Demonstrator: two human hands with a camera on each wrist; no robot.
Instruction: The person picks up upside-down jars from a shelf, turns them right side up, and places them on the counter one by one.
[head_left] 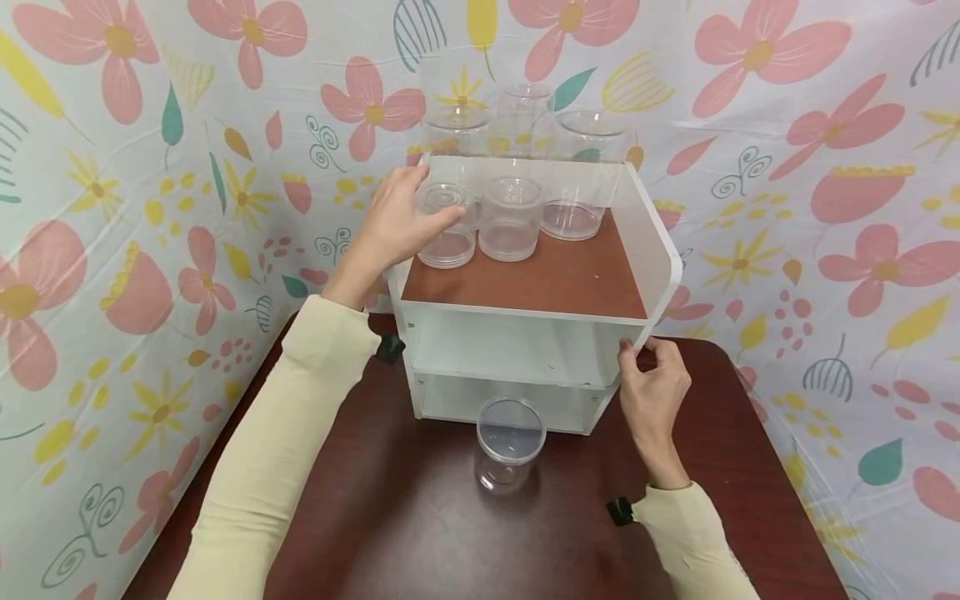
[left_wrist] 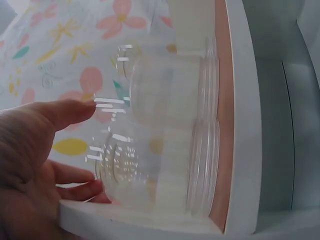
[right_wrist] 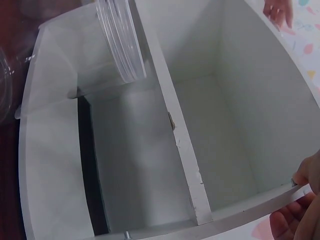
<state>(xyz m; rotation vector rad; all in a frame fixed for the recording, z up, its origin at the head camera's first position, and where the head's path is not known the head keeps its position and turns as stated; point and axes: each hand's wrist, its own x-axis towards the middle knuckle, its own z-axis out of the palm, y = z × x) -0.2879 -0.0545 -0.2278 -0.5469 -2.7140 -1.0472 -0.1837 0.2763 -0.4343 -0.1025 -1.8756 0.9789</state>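
My left hand reaches over the top of a small white shelf unit, thumb and fingers spread by the upper end of the front-left clear plastic jar. In the left wrist view the fingertips are right at that jar's end. A second clear jar stands beside it. At the unit's right side, my right hand pinches the front edge of the white side panel, with the thumb on its inner face in the right wrist view.
More clear jars, including one at the right, stand behind on the brown top board. Two white compartments lie below. A lidded clear jar stands on the dark table before the unit. Flowered cloth hangs close around.
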